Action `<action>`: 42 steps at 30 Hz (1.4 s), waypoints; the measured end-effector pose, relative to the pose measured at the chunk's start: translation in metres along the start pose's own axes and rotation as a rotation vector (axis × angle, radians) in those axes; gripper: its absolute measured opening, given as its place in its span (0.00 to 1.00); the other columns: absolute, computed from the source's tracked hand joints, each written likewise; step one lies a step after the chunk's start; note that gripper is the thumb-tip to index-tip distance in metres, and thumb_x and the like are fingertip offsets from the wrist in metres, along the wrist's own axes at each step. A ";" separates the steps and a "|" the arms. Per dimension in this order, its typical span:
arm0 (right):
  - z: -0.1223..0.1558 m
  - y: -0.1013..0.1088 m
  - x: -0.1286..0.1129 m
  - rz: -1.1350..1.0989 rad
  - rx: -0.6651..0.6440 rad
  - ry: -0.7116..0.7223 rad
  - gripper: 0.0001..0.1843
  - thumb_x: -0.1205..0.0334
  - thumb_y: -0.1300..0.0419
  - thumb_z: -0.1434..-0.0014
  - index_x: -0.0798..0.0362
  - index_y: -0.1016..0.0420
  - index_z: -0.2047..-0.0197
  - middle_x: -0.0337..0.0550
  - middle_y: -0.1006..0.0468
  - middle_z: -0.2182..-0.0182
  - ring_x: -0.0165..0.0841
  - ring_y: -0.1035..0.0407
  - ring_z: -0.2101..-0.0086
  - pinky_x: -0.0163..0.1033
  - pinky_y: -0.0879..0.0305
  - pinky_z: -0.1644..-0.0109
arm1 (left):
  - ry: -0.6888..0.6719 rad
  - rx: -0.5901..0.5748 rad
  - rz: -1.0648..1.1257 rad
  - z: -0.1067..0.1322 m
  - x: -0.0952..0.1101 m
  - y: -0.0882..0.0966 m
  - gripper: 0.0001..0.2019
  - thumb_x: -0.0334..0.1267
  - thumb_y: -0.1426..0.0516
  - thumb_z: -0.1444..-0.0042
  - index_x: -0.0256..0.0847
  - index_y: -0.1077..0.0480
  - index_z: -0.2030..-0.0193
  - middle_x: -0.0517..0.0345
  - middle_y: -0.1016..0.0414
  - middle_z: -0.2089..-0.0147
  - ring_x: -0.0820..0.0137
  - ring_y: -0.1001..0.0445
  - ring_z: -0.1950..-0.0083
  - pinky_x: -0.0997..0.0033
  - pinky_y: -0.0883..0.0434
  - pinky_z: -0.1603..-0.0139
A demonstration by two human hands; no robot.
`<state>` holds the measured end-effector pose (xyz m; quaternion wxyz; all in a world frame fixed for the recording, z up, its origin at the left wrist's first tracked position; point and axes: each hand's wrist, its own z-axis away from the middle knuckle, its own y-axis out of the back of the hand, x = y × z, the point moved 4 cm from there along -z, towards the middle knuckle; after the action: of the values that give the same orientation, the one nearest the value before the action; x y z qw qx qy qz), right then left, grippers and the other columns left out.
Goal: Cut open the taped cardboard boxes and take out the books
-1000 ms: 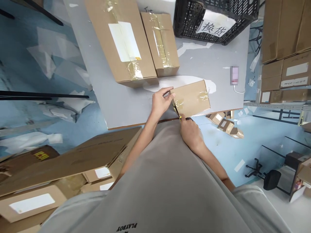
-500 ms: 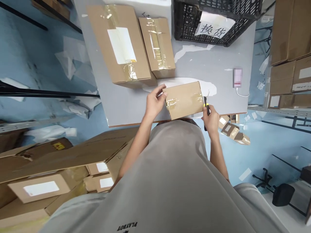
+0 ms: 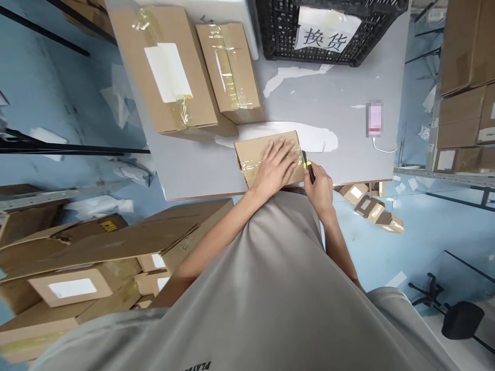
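Note:
A small taped cardboard box (image 3: 251, 154) lies at the near edge of the grey table (image 3: 201, 165). My left hand (image 3: 275, 167) rests flat on top of it, fingers stretched out. Just right of the box, my right hand (image 3: 320, 186) is closed round a black and yellow utility knife (image 3: 308, 167), whose tip sits at the box's right side.
Two bigger taped boxes (image 3: 166, 72) (image 3: 232, 72) lie further back on the table, and a black crate (image 3: 328, 31) with a paper sign stands behind. A phone on a cable (image 3: 374, 119) lies at the right. Cartons are stacked on the floor at left (image 3: 96, 257) and on shelves at right (image 3: 464, 77).
My left hand has moved from the box's left end onto its top and lies flat. My right hand with the knife went from the box's near-left corner round to its right side.

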<state>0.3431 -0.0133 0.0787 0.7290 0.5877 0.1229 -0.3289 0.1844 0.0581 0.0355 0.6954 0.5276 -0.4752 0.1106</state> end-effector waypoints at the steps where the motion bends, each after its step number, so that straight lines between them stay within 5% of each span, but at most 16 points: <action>1: -0.002 0.000 -0.001 -0.003 -0.009 0.016 0.24 0.59 0.50 0.20 0.55 0.22 0.31 0.60 0.14 0.44 0.48 0.20 0.44 0.48 0.26 0.38 | 0.002 0.002 -0.008 0.001 -0.001 0.000 0.21 0.51 0.48 0.19 0.52 0.20 0.32 0.50 0.29 0.18 0.50 0.44 0.10 0.30 0.53 0.09; 14: -0.012 -0.004 -0.038 0.247 -0.102 -0.116 0.29 0.65 0.53 0.21 0.62 0.31 0.23 0.68 0.17 0.40 0.50 0.15 0.49 0.47 0.21 0.46 | 0.035 0.010 0.005 0.002 0.000 0.002 0.21 0.52 0.48 0.19 0.54 0.21 0.30 0.51 0.29 0.18 0.50 0.44 0.10 0.30 0.52 0.09; 24: -0.018 0.003 -0.062 0.388 -0.172 -0.202 0.27 0.71 0.54 0.21 0.65 0.32 0.25 0.72 0.13 0.47 0.53 0.14 0.51 0.49 0.21 0.47 | 0.010 0.017 0.039 0.001 -0.003 -0.001 0.21 0.50 0.47 0.19 0.51 0.22 0.29 0.50 0.31 0.16 0.51 0.45 0.10 0.31 0.54 0.08; 34: -0.003 0.014 -0.068 0.487 -0.242 -0.291 0.19 0.68 0.52 0.19 0.61 0.25 0.35 0.69 0.12 0.52 0.53 0.14 0.50 0.48 0.23 0.47 | -0.010 0.019 0.040 0.002 -0.003 -0.004 0.22 0.51 0.48 0.18 0.51 0.25 0.27 0.51 0.34 0.15 0.52 0.44 0.10 0.32 0.54 0.08; 42: 0.012 0.015 -0.065 0.560 -0.310 -0.335 0.22 0.67 0.55 0.16 0.62 0.32 0.27 0.66 0.11 0.49 0.50 0.14 0.48 0.45 0.24 0.46 | -0.080 0.009 -0.100 0.009 -0.001 -0.012 0.23 0.48 0.53 0.16 0.49 0.26 0.26 0.51 0.33 0.15 0.55 0.44 0.10 0.34 0.50 0.08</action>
<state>0.3012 -0.0010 0.1307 0.8813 0.4190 -0.1159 -0.1855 0.1865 0.0459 0.0274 0.6781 0.5578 -0.4751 0.0567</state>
